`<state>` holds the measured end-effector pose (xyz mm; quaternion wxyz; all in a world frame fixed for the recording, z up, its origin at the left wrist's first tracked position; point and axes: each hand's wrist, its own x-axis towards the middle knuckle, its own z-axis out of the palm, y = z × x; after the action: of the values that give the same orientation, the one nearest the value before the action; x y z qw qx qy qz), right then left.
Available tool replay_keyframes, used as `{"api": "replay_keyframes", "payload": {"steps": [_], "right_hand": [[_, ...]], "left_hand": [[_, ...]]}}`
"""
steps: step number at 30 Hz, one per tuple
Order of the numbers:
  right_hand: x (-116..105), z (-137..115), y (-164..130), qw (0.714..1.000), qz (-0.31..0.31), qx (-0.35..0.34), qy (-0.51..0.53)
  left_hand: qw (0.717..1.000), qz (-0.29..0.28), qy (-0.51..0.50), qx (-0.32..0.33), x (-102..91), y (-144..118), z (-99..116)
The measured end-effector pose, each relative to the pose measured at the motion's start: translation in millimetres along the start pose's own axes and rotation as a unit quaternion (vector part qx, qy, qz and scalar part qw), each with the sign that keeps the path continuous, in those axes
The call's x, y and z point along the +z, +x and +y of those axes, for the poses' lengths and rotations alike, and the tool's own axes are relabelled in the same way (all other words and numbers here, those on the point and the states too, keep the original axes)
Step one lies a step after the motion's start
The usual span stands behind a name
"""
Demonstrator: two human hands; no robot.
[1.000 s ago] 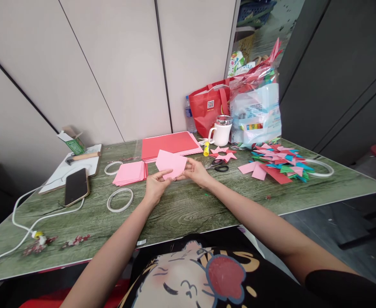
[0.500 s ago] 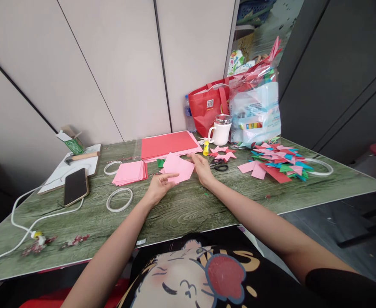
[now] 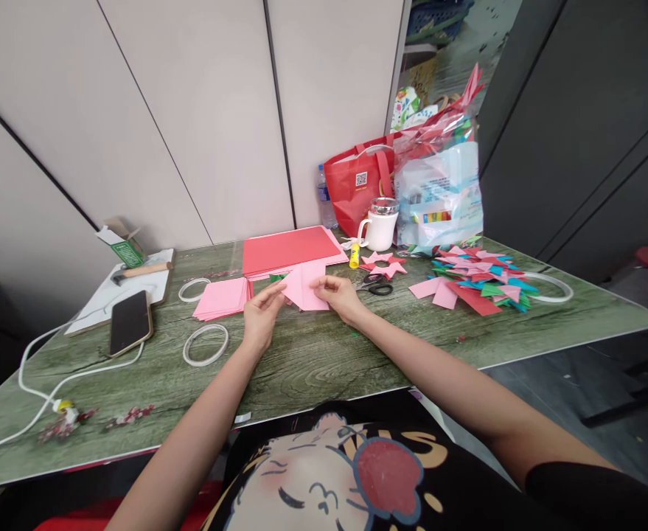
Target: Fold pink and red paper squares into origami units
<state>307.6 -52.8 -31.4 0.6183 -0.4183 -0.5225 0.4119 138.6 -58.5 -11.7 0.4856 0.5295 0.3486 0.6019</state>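
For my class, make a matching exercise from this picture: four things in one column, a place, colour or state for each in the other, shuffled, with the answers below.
Things
1. folded pink paper
2. phone
3. mug
4. hammer

Descriptions
A. dark-screened
B. wooden-handled
C. between the left hand and the right hand
D. white, in front of the red bag

Pairs
1-C
2-A
3-D
4-B

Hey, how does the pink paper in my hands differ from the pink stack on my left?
The pink paper is folded, while the pink stack shows a flat, roughly square top. The paper is held in your left hand and right hand; the stack rests on the table. Both show pink.
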Motion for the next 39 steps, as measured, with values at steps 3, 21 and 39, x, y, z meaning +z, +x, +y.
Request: {"api": "replay_keyframes", "payload": {"steps": [3, 21, 39], "right_hand": [[1, -1, -1, 1.0, -0.003, 0.003, 0.016], [4, -6, -11, 0.972, -0.207, 0.094, 0.062], [2, -7, -11, 0.962, -0.27, 0.031, -0.029]], "left_hand": [[0.999, -0.024, 0.007, -0.031, 0.9, -1, -2], [0.999, -0.002, 0.005, -0.053, -4.8, 4, -6], [0.999, -0.026, -0.001, -0.039, -3.5, 3, -3]]}}
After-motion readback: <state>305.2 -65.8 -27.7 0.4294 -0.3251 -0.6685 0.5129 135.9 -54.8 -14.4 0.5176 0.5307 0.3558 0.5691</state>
